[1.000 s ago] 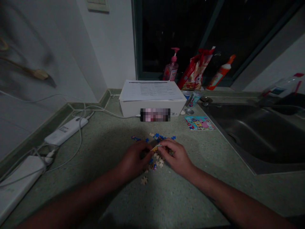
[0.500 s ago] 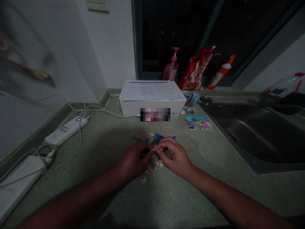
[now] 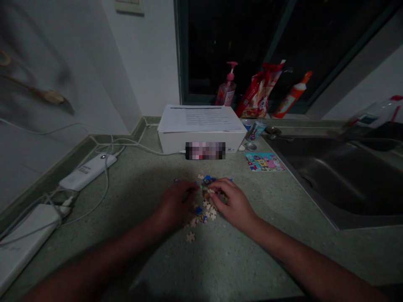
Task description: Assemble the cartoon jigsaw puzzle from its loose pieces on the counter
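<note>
Jigsaw puzzle pieces [image 3: 206, 205] lie in a loose pile on the counter between my two hands, some blue side up and some showing pale backs. My right hand [image 3: 233, 205] is closed at the pile's right, with a pale puzzle piece [image 3: 211, 191] pinched between thumb and fingers. Left of the pile, my left hand [image 3: 176, 203] hovers with its fingertips pointing at the pieces; blur and shadow hide whether it grips anything. A single piece [image 3: 190, 237] lies nearer to me.
A white box [image 3: 201, 121] topped with printed paper stands behind the pile, a pixelated phone-like object [image 3: 205, 151] against its front. A colourful picture card [image 3: 264, 162] lies beside the metal sink [image 3: 346, 180]. Power strips [image 3: 88, 171] and cables occupy the left.
My hands were together around one puzzle piece. My left hand has since drawn slightly left, away from my right, which keeps a piece in its fingers.
</note>
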Demonstrator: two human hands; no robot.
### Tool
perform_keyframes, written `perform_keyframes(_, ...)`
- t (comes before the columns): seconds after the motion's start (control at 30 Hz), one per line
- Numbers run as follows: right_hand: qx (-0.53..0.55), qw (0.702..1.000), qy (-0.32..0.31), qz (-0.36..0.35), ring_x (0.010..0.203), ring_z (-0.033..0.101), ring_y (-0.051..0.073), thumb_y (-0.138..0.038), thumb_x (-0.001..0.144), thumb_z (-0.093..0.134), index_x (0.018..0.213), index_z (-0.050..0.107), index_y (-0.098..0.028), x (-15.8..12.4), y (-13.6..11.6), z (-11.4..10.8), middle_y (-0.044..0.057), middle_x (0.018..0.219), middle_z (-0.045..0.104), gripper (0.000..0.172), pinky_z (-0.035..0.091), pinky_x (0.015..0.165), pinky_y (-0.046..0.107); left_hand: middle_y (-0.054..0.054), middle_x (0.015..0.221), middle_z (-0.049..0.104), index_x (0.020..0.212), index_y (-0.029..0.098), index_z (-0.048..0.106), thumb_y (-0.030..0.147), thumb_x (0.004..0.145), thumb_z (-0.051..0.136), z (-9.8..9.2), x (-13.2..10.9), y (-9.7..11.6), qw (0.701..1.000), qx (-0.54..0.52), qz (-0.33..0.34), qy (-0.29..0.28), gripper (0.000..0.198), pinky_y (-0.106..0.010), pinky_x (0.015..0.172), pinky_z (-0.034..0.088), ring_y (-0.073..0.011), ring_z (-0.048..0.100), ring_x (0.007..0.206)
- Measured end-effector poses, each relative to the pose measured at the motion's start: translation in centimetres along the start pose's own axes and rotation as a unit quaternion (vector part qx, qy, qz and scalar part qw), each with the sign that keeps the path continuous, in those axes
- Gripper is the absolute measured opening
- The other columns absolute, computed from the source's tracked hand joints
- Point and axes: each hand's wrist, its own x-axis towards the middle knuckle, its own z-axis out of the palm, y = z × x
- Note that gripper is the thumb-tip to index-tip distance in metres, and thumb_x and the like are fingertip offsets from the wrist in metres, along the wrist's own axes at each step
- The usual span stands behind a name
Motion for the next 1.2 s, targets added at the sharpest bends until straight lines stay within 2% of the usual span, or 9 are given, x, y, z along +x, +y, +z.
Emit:
perform_keyframes(0.1, -0.029, 0.999, -0.005, -0.021, 0.107, 0.075, 0.026, -0.021, 0.103, 0.066, 0.117, 0.075, -0.026, -0.2, 0.2, 0.1, 0.009, 0.113, 0.078, 0.017, 0.063, 0.093, 0.045, -0.008, 0.107, 0.082, 0.11, 0.026, 0.08, 0.019, 0.095, 0.066, -1.0, 0.4, -0.3, 1.0, 0.024, -0.009, -0.003, 0.021, -0.045, 0.092, 0.059, -0.0287, 0.076, 0.096)
perform_keyframes(0.23, -0.032, 0.997, -0.025, -0.064, 0.108, 0.075, 0.026, -0.021, 0.106, 0.064, 0.115, 0.074, -0.025, -0.3, -0.1, 0.1, 0.009, 0.113, 0.078, 0.014, 0.063, 0.093, 0.045, -0.005, 0.087, 0.076, 0.09, 0.024, 0.079, 0.022, 0.088, 0.077, -2.8, 0.4, 0.2, 0.984, 0.101, 0.014, -0.144, 0.004, -0.039, 0.075, 0.053, -0.0254, 0.068, 0.077)
perform_keyframes(0.27, -0.033, 0.997, -0.026, -0.07, 0.107, 0.075, 0.026, -0.021, 0.106, 0.064, 0.115, 0.074, -0.025, -0.3, -0.2, 0.1, 0.009, 0.113, 0.078, 0.014, 0.063, 0.092, 0.045, -0.004, 0.086, 0.075, 0.087, 0.025, 0.078, 0.023, 0.088, 0.078, -3.2, 0.3, 0.5, 0.98, 0.104, 0.029, -0.164, 0.003, -0.039, 0.075, 0.052, -0.0254, 0.068, 0.078)
perform_keyframes(0.37, -0.034, 0.996, -0.029, -0.073, 0.107, 0.075, 0.025, -0.02, 0.107, 0.063, 0.115, 0.074, -0.026, -0.3, -0.4, 0.1, 0.009, 0.113, 0.078, 0.014, 0.063, 0.092, 0.045, -0.006, 0.096, 0.077, 0.092, 0.028, 0.08, 0.023, 0.092, 0.075, -4.3, 0.1, 1.6, 0.981, 0.08, 0.075, -0.163, 0.007, -0.04, 0.087, 0.054, -0.0276, 0.07, 0.094)
perform_keyframes(0.5, -0.034, 0.996, -0.031, -0.072, 0.107, 0.075, 0.025, -0.02, 0.107, 0.062, 0.114, 0.074, -0.026, -0.3, -0.5, -0.1, 0.008, 0.113, 0.078, 0.014, 0.063, 0.092, 0.044, -0.004, 0.088, 0.075, 0.083, 0.027, 0.077, 0.02, 0.082, 0.082, -4.8, -0.2, 2.7, 0.97, 0.09, 0.083, -0.212, 0.009, -0.039, 0.083, 0.053, -0.0253, 0.068, 0.084)
perform_keyframes(0.67, -0.04, 0.996, -0.037, -0.077, 0.107, 0.075, 0.025, -0.018, 0.107, 0.062, 0.112, 0.074, -0.024, -0.2, -0.6, -0.1, 0.009, 0.112, 0.078, 0.014, 0.063, 0.093, 0.045, -0.003, 0.081, 0.069, 0.074, 0.025, 0.07, 0.012, 0.084, 0.073, -4.5, -0.4, 2.8, 0.952, 0.163, 0.088, -0.242, 0.017, -0.039, 0.079, 0.048, -0.0239, 0.064, 0.079)
perform_keyframes(0.87, -0.032, 0.994, -0.043, -0.09, 0.105, 0.076, 0.024, -0.016, 0.105, 0.061, 0.11, 0.074, -0.025, -0.2, -0.7, 0.0, 0.008, 0.11, 0.079, 0.016, 0.064, 0.091, 0.044, -0.001, 0.08, 0.069, 0.075, 0.025, 0.069, 0.01, 0.085, 0.07, -4.2, -0.5, 2.3, 0.957, 0.139, 0.093, -0.236, 0.019, -0.036, 0.072, 0.043, -0.0201, 0.061, 0.073)
perform_keyframes(1.03, -0.028, 0.992, -0.058, -0.106, 0.106, 0.076, 0.025, -0.017, 0.105, 0.062, 0.113, 0.074, -0.025, -0.4, -0.6, 0.2, 0.008, 0.112, 0.079, 0.017, 0.065, 0.091, 0.046, 0.001, 0.072, 0.068, 0.072, 0.026, 0.067, 0.012, 0.082, 0.072, -3.4, -0.5, 1.1, 0.975, 0.07, 0.073, -0.198, 0.018, -0.033, 0.066, 0.044, -0.0186, 0.059, 0.065)
perform_keyframes(1.2, -0.026, 0.992, -0.072, -0.104, 0.108, 0.077, 0.026, -0.017, 0.104, 0.064, 0.115, 0.074, -0.024, -0.5, -0.5, 0.3, 0.008, 0.114, 0.079, 0.017, 0.065, 0.092, 0.047, -0.001, 0.075, 0.072, 0.08, 0.026, 0.073, 0.019, 0.085, 0.072, -2.8, -0.1, 0.2, 0.983, 0.07, 0.026, -0.166, 0.008, -0.033, 0.064, 0.043, -0.0204, 0.062, 0.068)
